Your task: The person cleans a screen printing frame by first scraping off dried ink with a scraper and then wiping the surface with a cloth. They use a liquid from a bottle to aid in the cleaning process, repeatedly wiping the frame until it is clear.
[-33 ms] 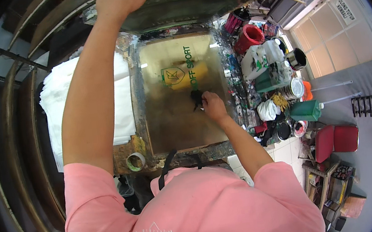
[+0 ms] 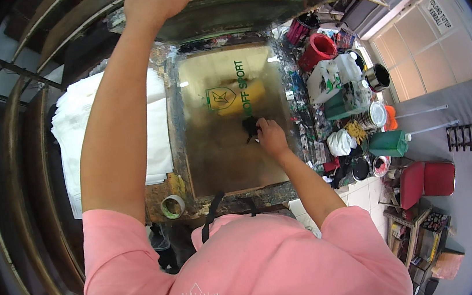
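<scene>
My right hand [image 2: 271, 137] pinches a crumpled black cloth [image 2: 250, 127] against a shiny, glossy plate [image 2: 232, 165]. The cloth lies at the near end of a line of green lettering [image 2: 241, 80]. Left of that line is a green shield emblem [image 2: 221, 98], with a yellow patch around it. At the top edge, my left hand [image 2: 156, 0] grips the raised, paint-stained screen-printing frame [image 2: 255, 12], which leans up beyond the plate. The picture's edge cuts off some of its fingers.
A stack of white sheets [image 2: 154, 122] lies left of the plate, partly behind my left forearm. A tape roll [image 2: 173, 206] sits at the table's near left. Along the right stand a red bucket [image 2: 317, 51], jugs, a green canister [image 2: 388, 143] and paint tins. Wooden racks [image 2: 20, 172] line the far left.
Both hands stay almost where they were, the right still on the cloth. The whole view shifts very slightly, and a little more of my left thumb shows at the top.
</scene>
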Tool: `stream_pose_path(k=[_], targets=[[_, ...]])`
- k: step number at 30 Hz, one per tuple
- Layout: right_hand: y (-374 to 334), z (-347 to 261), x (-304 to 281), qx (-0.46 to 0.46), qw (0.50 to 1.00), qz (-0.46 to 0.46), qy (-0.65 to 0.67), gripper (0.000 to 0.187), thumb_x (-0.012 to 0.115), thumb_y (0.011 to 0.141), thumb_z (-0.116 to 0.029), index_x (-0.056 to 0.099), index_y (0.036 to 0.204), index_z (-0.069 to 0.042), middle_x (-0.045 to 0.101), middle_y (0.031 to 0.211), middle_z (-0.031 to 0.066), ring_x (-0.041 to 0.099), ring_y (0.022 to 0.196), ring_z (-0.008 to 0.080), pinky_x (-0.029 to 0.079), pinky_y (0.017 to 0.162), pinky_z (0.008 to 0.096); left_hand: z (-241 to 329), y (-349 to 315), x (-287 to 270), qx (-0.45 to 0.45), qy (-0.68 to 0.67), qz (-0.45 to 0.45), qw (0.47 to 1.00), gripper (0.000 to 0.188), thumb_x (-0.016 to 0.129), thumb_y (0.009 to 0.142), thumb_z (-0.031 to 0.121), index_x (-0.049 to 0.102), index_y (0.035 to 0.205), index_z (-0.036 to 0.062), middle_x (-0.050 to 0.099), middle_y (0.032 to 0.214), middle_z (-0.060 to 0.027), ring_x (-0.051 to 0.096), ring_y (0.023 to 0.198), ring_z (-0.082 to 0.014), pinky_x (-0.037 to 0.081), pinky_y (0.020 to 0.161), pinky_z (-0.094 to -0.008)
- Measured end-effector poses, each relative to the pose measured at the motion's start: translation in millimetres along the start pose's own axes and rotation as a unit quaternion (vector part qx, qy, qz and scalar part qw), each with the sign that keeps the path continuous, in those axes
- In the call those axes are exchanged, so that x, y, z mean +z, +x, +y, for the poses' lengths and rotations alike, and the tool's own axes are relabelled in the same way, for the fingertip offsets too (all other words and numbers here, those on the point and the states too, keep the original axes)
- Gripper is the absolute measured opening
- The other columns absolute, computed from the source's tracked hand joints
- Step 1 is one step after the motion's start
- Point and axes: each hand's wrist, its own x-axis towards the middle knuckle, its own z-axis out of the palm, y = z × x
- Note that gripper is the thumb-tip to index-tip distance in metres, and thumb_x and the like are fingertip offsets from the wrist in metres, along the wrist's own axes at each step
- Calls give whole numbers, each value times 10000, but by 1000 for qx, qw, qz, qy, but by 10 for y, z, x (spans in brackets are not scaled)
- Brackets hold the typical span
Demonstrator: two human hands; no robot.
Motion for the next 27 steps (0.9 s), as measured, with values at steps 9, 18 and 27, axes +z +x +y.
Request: stream_pose_path(k=[9,18,27], targets=[[-96,21,136,-160,965,-18,-208,351,644,896,-92,675,1240,-30,608,1170,194,544,1164,364,504,963,438,-47,29,-32,6,-47,18,999,853,447,923,800,764,771,23,735,833,-216,712,891,-383,525,828,-492],[116,105,437,-92,984,-84,-127,264,632,867,-57,678,1126,-28,608,1179,164,556,1171,373,526,964,446,-105,143,59,-3,-10,0,1000,880,408,919,831,749,762,34,739,866,-190,704,917,-349,523,837,-463],[2033,480,667,-139,975,-67,-159,260,633,858,-44,696,1111,-52,651,1162,197,645,1090,368,564,929,434,-145,227,108,-25,13,-16,999,927,364,915,866,730,765,28,706,816,-173,681,876,-318,509,834,-453]])
